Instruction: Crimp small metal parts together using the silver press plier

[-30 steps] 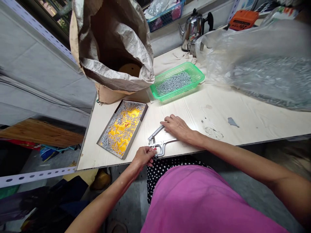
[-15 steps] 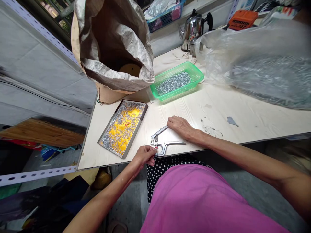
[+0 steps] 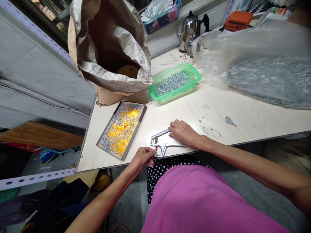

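Observation:
A silver plier-like hand press (image 3: 160, 143) lies on the white table (image 3: 218, 110) near its front edge. My right hand (image 3: 184, 132) rests on the tool's upper handle with fingers curled over it. At the tool's jaw, my left hand (image 3: 143, 156) is pinched on something too small to make out. To the left lies a metal tray with a yellow lining (image 3: 121, 127), scattered with several small metal pins.
A green basket (image 3: 175, 81) of metal pins stands behind the tool. A large open paper sack (image 3: 109, 48) stands at the back left, a clear plastic bag of pins (image 3: 262, 64) at the right. A steel kettle (image 3: 188, 30) stands further back.
My right hand has slid down the tool's upper handle toward me, and the handles have closed a little. My left hand has stayed at the jaw.

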The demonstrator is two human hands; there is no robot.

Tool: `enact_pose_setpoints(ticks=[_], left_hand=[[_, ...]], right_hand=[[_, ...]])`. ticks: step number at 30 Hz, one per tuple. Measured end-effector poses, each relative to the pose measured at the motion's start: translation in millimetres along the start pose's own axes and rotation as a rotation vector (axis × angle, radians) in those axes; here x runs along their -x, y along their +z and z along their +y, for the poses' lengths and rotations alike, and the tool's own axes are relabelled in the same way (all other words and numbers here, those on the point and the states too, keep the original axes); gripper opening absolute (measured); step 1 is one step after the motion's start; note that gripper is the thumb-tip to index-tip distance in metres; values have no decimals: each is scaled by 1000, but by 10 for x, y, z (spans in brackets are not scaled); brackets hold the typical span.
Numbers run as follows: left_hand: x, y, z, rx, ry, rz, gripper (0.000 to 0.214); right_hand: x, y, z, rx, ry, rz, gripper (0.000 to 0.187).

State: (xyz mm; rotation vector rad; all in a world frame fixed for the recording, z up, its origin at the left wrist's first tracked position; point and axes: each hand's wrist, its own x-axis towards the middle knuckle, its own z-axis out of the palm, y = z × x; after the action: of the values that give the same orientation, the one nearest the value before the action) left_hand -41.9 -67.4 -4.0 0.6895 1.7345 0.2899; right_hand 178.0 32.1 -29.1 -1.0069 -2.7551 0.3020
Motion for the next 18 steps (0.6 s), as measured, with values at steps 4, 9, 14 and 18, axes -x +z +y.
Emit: enact_pose_setpoints(ticks=[4, 9, 14, 18], left_hand=[[2, -6, -8, -7, 7, -7, 41], [-7, 1, -1, -20, 2, 9, 41], [62, 14, 0, -308, 89, 119, 25], [239, 99, -1, -870, 491, 454, 19]], right_hand=[[94, -60, -14, -16, -35, -8, 46], [177, 13, -64, 16, -4, -27, 73], [238, 37, -124, -25, 44, -1, 57], [269, 57, -127, -61, 38, 28, 55]])
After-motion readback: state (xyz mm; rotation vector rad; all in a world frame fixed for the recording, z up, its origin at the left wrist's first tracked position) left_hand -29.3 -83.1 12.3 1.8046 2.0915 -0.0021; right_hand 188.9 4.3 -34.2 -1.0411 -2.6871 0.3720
